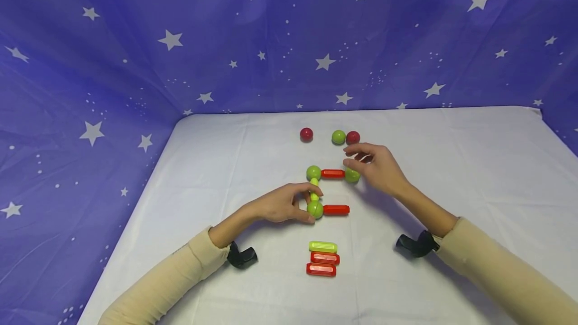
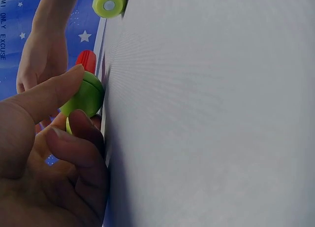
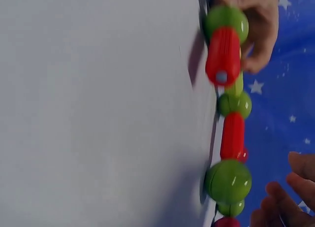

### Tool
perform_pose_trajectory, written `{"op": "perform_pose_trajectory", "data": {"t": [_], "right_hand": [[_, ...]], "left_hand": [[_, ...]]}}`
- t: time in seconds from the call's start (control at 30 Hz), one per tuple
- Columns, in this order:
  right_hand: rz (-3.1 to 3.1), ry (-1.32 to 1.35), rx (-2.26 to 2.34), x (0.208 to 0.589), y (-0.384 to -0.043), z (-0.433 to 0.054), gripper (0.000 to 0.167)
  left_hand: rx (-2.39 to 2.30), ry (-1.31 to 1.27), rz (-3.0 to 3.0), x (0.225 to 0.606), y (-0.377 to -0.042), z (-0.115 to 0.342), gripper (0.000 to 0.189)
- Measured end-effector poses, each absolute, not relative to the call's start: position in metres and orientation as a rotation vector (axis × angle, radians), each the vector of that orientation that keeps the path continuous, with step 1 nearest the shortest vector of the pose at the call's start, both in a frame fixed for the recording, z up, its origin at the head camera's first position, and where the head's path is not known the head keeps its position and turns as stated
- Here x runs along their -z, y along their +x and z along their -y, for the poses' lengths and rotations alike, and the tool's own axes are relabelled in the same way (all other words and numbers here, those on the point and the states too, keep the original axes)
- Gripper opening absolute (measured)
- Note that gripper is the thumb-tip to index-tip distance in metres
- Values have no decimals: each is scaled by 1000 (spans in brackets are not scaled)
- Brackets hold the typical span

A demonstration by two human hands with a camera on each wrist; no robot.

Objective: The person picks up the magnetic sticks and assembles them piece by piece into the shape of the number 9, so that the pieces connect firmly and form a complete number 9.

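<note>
My left hand (image 1: pixel 283 203) holds the near green ball (image 1: pixel 315 209) of a joined ball-and-stick frame, thumb on one side and fingers on the other. A red stick (image 1: pixel 336 209) runs right from that ball, its far end free. A yellow-green stick (image 1: pixel 314 195), partly behind my fingers, links it to a second green ball (image 1: pixel 313 172). From there another red stick (image 1: pixel 333 173) reaches a third green ball (image 1: pixel 352 175). My right hand (image 1: pixel 380 168) hovers just above and beside this third ball; in the right wrist view its fingers (image 3: pixel 283 207) are apart from the ball.
Behind the frame lie a lone red ball (image 1: pixel 306 134), a green ball (image 1: pixel 338 137) and another red ball (image 1: pixel 353 137) close beside it. Nearer me, a yellow-green stick (image 1: pixel 322 247) and two red sticks (image 1: pixel 321 269) lie in a stack-like row on the white tablecloth (image 1: pixel 253 295).
</note>
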State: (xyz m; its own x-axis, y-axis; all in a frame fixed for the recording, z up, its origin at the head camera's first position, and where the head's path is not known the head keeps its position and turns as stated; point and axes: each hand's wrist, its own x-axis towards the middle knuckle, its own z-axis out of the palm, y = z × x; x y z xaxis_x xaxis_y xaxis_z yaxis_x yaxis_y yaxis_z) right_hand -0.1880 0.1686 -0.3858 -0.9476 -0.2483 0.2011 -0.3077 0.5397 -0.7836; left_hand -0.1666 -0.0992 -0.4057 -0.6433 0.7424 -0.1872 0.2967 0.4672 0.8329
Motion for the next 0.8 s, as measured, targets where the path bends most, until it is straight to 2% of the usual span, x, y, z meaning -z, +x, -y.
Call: {"op": "perform_pose_trajectory", "data": {"t": [0.4,0.8], "right_hand": [[2754,412,-1370,392,-230,-166,35],[2834,363,-1300,398,-247,-161,40]], "left_hand": [[-1098,865,-2169,407,-167,100,53],[-1100,869,-2170,406,-167,101,53]]}}
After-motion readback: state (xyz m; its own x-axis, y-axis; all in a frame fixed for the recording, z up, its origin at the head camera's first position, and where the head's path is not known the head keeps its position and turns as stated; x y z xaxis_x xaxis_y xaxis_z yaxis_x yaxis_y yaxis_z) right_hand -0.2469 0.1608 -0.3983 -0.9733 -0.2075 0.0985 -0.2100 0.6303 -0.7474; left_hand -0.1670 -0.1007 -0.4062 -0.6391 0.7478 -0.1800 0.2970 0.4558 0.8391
